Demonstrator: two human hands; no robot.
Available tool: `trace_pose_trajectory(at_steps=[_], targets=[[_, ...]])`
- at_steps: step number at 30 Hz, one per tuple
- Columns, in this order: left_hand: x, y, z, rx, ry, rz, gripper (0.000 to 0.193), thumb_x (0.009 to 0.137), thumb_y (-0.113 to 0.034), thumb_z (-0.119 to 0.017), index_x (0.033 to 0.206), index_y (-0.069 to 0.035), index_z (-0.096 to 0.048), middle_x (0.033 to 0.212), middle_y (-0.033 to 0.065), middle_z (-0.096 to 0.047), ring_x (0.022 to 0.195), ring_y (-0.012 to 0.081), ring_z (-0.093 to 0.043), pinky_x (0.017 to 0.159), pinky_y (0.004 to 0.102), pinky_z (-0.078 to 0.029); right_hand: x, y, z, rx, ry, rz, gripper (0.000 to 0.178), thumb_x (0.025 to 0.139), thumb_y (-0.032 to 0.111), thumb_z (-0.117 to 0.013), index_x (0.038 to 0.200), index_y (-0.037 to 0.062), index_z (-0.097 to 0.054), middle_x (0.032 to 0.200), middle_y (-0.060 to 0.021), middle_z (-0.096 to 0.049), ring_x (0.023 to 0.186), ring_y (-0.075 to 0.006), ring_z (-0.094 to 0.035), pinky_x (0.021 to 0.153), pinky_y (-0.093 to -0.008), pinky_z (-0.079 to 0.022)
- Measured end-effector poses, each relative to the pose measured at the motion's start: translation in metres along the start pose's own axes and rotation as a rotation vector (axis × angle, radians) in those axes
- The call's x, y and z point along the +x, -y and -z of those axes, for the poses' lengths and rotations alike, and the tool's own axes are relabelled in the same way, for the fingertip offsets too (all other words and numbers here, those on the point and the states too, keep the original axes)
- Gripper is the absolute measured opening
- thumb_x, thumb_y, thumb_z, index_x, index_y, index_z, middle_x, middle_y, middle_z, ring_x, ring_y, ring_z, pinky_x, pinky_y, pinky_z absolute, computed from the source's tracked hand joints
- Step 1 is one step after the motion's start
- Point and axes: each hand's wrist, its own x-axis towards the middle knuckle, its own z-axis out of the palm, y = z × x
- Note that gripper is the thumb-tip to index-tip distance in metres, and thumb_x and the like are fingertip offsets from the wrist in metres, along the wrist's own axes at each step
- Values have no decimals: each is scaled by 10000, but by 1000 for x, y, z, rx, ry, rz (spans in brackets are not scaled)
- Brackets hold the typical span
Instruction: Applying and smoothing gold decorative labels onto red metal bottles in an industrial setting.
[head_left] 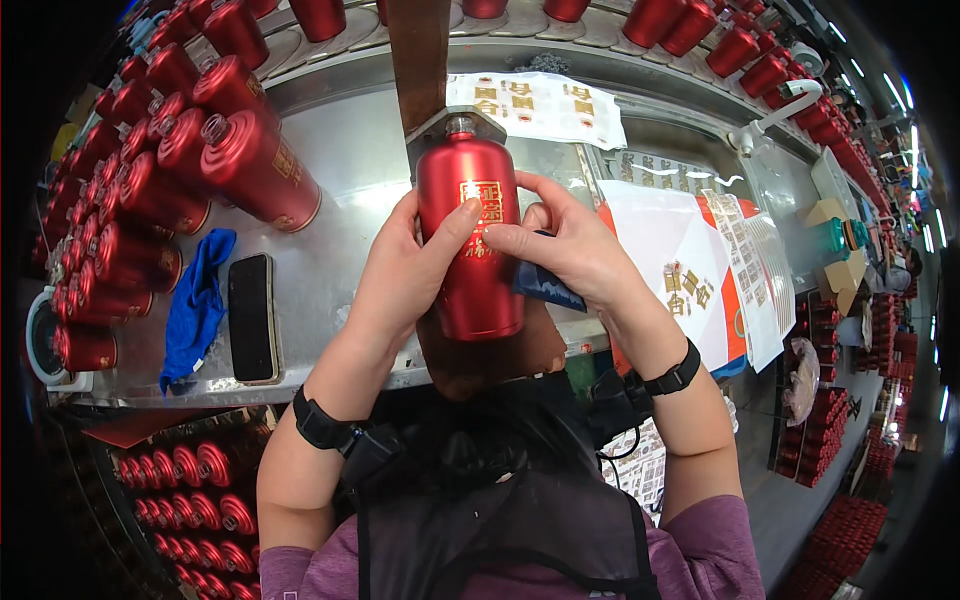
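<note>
Red bottle held upright over the near edge of the desk [340, 170].

I see a matte red metal bottle [470, 240] with a silver neck and a gold square label on its front. My left hand [405, 265] wraps its left side, thumb pressing the label; my right hand [565, 240] closes fingers on the label too, a dark blue pad [548, 285] tucked under its palm.
</note>
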Motion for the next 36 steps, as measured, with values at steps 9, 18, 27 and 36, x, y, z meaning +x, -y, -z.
trace_pose_trajectory(at_steps=[9,18,27,36], targets=[[-5,3,3,-23,2,30,484,950,-257,-674,1308,15,-496,1137,112,-634,1008,138,-625,877,283,-517,1,-1,1,52,17,10,735,831,125,-794,1434,-37,-407,728,74,-478,712,-20,-489,688,-184,-399],[-13,4,2,-26,82,-18,685,913,-160,-710,1458,3,-329,1315,123,-549,1185,174,-559,1011,322,-466,-5,7,4,23,62,-16,790,802,114,-811,1459,-18,-391,705,70,-485,672,-23,-479,640,-184,-388],[-12,4,2,-29,82,-35,609,924,-163,-699,1415,6,-380,1280,114,-576,1158,158,-573,993,314,-475,-1,-1,5,85,63,27,905,766,248,-861,1450,-83,-370,704,48,-523,662,-34,-517,601,-187,-427],[-11,8,2,-29,46,-47,594,935,-180,-688,1410,10,-388,1279,119,-577,1162,155,-570,986,306,-477,0,-3,3,104,64,44,889,785,260,-849,1449,-83,-367,699,53,-513,655,-30,-510,604,-185,-425]])
